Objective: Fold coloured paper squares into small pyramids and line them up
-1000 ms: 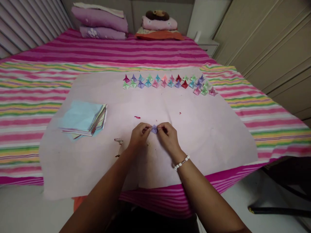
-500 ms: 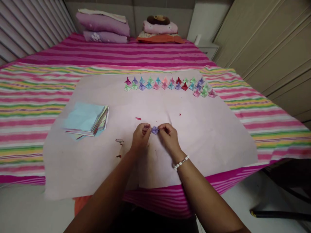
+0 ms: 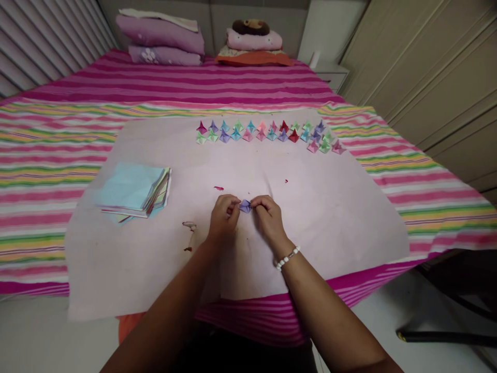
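A small purple folded paper piece (image 3: 245, 206) is held between my two hands above the pale sheet (image 3: 334, 217). My left hand (image 3: 224, 215) pinches its left tip between thumb and fingers. On the other side, my right hand (image 3: 269, 213) has its fingers closed on the right tip; a white bead bracelet (image 3: 288, 258) circles that wrist. Farther back on the sheet stand rows of similar folded pieces in several colours, among them a red one (image 3: 294, 135), a green one (image 3: 324, 147) and a pink one (image 3: 338, 147).
To the left lies a stack of square coloured paper (image 3: 132, 186), light blue on top. Small dark marks or tears (image 3: 189, 225) and a red scrap (image 3: 218, 188) show on the sheet. Beneath is a striped bedspread (image 3: 31, 171); folded bedding (image 3: 163, 33) sits at the back.
The view has shifted slightly, moving everything a little left and up. The purple piece looks turned a little between my fingers, and both hands still grip it.
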